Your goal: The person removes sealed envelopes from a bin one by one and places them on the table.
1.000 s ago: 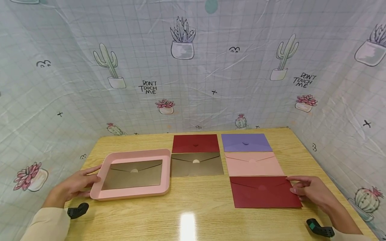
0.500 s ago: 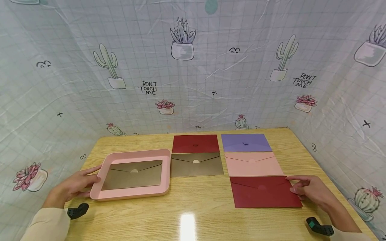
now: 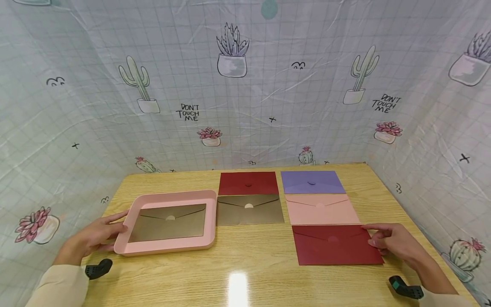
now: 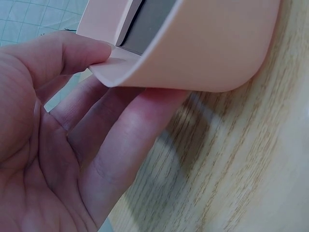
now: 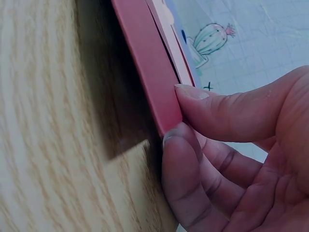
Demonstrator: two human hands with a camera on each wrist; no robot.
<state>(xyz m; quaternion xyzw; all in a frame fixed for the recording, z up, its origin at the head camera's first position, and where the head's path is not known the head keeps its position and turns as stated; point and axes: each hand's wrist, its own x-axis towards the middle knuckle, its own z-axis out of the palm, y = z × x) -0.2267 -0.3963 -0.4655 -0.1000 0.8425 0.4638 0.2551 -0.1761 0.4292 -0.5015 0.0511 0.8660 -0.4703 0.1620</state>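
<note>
At the left of the head view, my left hand grips the short left side of a pink tray. The left wrist view has the thumb on the rim and the other fingers under the tray's end. Inside the tray lies a bronze-brown envelope. On the right, my right hand pinches the right edge of a dark red envelope. Close up in the right wrist view, thumb and fingertips hold the red envelope by its corner, with a dark shadow on the wood beneath.
Beyond the held envelope lie a pink envelope and a purple envelope. Between tray and pink envelope lie a second bronze-brown envelope and another red one. A cactus-print curtain surrounds the wooden table.
</note>
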